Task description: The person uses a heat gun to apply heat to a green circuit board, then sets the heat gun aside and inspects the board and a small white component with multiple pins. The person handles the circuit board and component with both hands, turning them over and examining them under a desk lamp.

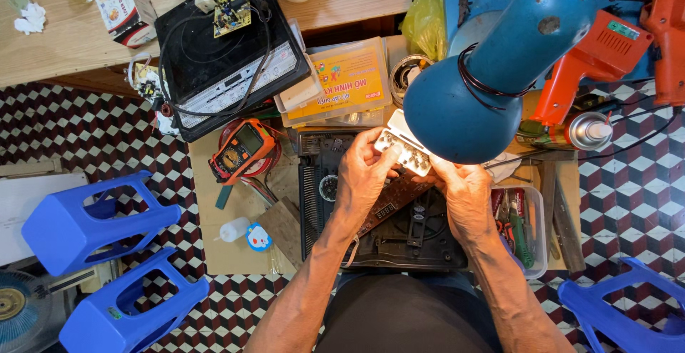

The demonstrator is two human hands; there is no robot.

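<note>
Your left hand [364,174] and right hand [460,189] both grip the small white compartmented parts box [403,149] under the blue lamp [471,103], above the opened appliance base [399,232], whose circuit board [392,196] seemingly remains unfinished.

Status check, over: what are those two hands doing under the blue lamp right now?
Left hand and right hand both grip a white button panel. Brown circuit board hangs beneath it. Blue lamp hides the panel's right end.
</note>
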